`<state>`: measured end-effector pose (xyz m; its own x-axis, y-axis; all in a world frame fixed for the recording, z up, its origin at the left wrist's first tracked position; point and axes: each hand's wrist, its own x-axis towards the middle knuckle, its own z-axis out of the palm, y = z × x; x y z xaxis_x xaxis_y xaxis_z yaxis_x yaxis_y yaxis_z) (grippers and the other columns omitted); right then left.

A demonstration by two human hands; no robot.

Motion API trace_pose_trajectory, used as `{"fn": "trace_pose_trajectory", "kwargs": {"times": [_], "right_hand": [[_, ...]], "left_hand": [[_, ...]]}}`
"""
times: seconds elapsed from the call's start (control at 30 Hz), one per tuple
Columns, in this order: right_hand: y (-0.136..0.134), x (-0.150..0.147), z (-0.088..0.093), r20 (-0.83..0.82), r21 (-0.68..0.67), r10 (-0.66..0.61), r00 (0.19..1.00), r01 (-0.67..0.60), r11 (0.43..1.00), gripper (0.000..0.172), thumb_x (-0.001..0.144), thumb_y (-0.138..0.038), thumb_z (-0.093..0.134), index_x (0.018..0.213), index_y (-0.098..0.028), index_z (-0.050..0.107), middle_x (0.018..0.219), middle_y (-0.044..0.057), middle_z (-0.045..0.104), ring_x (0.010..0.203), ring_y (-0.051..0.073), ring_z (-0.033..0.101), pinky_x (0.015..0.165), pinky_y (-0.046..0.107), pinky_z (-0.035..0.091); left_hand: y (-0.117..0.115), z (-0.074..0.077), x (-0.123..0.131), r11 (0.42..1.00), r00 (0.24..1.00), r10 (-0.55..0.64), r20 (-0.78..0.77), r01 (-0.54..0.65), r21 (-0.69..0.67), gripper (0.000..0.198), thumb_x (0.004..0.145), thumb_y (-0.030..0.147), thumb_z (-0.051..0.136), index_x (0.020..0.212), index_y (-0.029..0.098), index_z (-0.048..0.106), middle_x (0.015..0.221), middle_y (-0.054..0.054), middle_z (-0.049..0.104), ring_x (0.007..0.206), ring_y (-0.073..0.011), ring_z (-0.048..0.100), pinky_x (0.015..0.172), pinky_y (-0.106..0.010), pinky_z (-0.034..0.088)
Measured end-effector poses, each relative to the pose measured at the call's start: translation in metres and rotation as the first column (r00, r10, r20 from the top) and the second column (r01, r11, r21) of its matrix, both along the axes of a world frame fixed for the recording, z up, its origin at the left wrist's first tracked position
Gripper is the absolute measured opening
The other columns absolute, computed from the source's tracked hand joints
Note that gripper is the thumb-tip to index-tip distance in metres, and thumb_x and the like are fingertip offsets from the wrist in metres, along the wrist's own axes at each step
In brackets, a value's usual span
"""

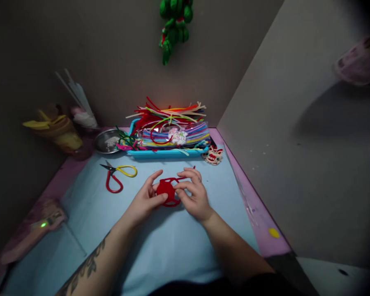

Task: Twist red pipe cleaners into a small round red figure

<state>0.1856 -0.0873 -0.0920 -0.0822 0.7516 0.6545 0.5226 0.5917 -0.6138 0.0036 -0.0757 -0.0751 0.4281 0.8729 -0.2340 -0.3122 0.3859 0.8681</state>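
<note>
A round red pipe-cleaner piece (165, 190) is held just above the blue cloth, with a solid disc in its middle and open loops around the edge. My left hand (146, 196) grips it from the left, thumb lying on the front of the disc and index finger raised. On the other side, my right hand (195, 195) pinches the rim between thumb and index finger. A loose red end sticks out beyond the right fingers. Left of the hands lie scissors (111, 170) with one red and one yellow handle, blades apart.
Behind the hands stands a blue tray (169, 155) heaped with pipe cleaners. A metal bowl (103, 142) holds small white bits. A patterned face ornament (213, 156) lies right of the tray. At left rests a pink glue gun (40, 234) with a green light. Walls enclose the back and right.
</note>
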Motion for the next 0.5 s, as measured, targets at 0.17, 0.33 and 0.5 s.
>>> {"fn": "trace_pose_trajectory", "kwargs": {"times": [0.17, 0.33, 0.5], "right_hand": [[0.0028, 0.0002, 0.0009, -0.058, -0.287, 0.015, 0.998, -0.031, 0.958, 0.013, 0.083, -0.023, 0.058, 0.071, -0.022, 0.063, 0.132, 0.009, 0.052, 0.133, 0.028, 0.037, 0.112, 0.052, 0.028], [0.0051, 0.0000, 0.0004, -0.046, -0.415, 0.083, 0.996, -0.094, 0.905, 0.015, 0.082, -0.023, 0.057, 0.068, -0.020, 0.062, 0.140, 0.009, 0.046, 0.141, 0.028, 0.027, 0.115, 0.052, 0.020], [0.0058, 0.0005, -0.0029, -0.093, -0.380, -0.002, 0.996, -0.033, 0.924, 0.006, 0.082, -0.026, 0.062, 0.079, -0.022, 0.067, 0.137, 0.010, 0.049, 0.139, 0.029, 0.033, 0.113, 0.052, 0.027]], "left_hand": [[0.0002, -0.0017, -0.0035, 0.988, 0.993, -0.047, -0.112, 0.063, 0.142, 0.093, 0.072, 0.028, 0.078, 0.147, 0.019, 0.023, 0.093, -0.005, 0.066, 0.076, -0.0137, 0.060, 0.072, -0.025, 0.046], [-0.0009, -0.0008, -0.0051, 0.969, 0.978, -0.071, -0.196, 0.114, 0.218, 0.087, 0.075, 0.029, 0.075, 0.146, 0.019, 0.026, 0.094, -0.004, 0.063, 0.077, -0.0132, 0.057, 0.071, -0.025, 0.047], [0.0042, -0.0012, -0.0065, 0.989, 0.993, -0.009, -0.122, 0.027, 0.145, 0.090, 0.070, 0.027, 0.079, 0.145, 0.019, 0.028, 0.098, -0.006, 0.066, 0.081, -0.0161, 0.061, 0.072, -0.027, 0.047]]}}
